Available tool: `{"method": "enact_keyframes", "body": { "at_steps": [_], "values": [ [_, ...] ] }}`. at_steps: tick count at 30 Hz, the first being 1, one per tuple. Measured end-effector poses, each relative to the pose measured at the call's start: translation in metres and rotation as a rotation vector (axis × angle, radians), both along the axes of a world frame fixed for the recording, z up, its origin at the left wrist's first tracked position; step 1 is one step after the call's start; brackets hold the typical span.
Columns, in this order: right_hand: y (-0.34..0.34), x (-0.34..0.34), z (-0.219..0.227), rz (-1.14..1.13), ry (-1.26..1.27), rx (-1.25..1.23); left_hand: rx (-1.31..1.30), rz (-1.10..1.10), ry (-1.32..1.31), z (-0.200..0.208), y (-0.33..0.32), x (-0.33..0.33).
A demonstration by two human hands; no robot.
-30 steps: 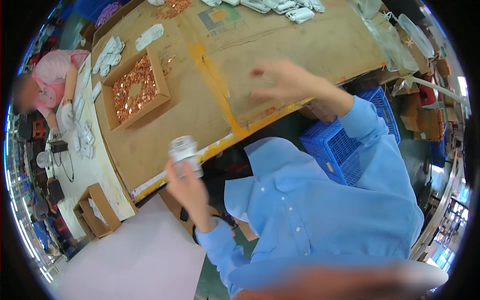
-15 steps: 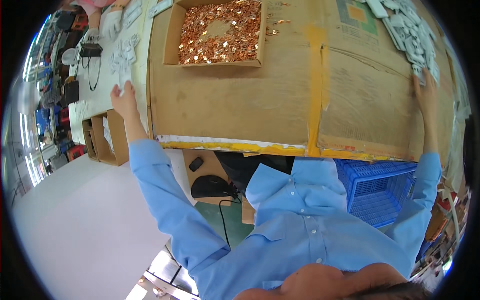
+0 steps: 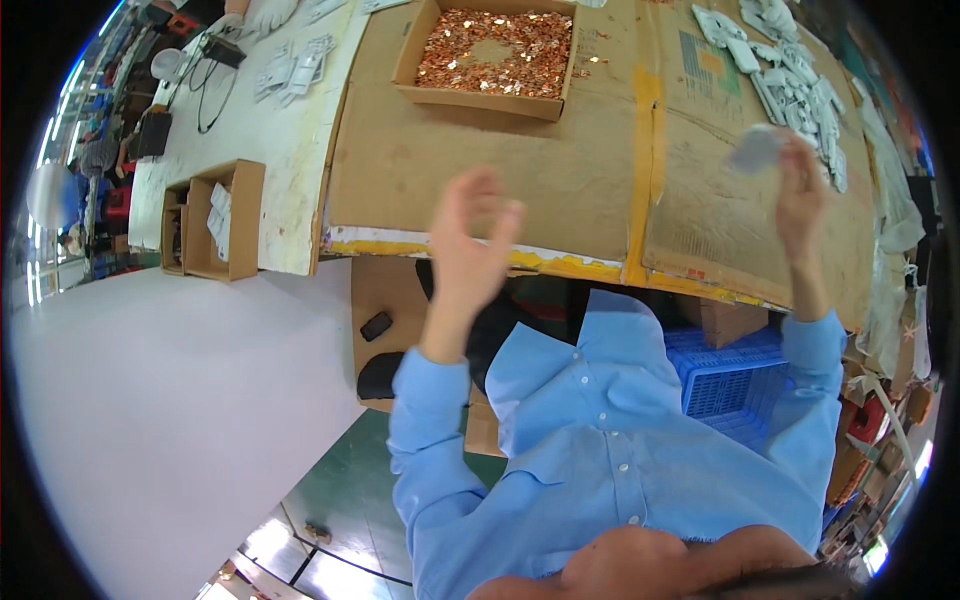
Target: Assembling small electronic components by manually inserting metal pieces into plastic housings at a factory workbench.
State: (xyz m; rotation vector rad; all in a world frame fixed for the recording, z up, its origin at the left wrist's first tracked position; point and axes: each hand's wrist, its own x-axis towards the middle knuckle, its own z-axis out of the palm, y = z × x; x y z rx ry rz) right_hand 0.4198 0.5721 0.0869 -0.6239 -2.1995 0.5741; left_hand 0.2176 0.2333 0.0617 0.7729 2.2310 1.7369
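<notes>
My right hand (image 3: 800, 195) is closed on a light grey-white plastic piece (image 3: 757, 148), smeared by motion, so its exact shape cannot be told. It is held above the cardboard-covered table, just beside a heap of white plastic pieces (image 3: 795, 80). My left hand (image 3: 472, 240) hovers over the table's near edge with fingers curved and apart; nothing shows between them. Beyond it stands a shallow cardboard box (image 3: 485, 103) filled with small copper-coloured metal pieces (image 3: 495, 75).
On the white table at left lie several white pieces (image 3: 297, 68), near a black box with a cable (image 3: 222, 50). A small cardboard bin (image 3: 245, 220) sits at that table's near corner. Another person's gloved hand (image 3: 270, 15) shows at far left. A blue crate (image 3: 735, 385) is under my table.
My left hand has left the white pieces on the left table and swung right and nearer. My right hand has lifted a plastic piece off the heap and moved left.
</notes>
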Motion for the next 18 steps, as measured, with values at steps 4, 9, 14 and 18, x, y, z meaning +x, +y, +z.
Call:
{"method": "enact_keyframes", "body": {
  "at_steps": [4,9,14,18],
  "values": [
    [-0.15,-0.076,0.019,0.634,-0.062,-0.338,0.203,-0.136,-0.133,-0.01,0.006,0.057],
    [-0.187,-0.129,0.022,0.842,-0.247,-0.467,0.445,0.051,-0.594,-0.023,-0.029,0.077],
    [-0.108,-0.256,0.009,0.557,-0.473,-0.201,0.465,0.214,-0.713,-0.044,-0.069,0.081],
    [-0.06,-0.333,-0.015,0.433,-0.676,0.102,0.514,0.159,-0.844,-0.051,-0.06,0.084]
  ]
}}
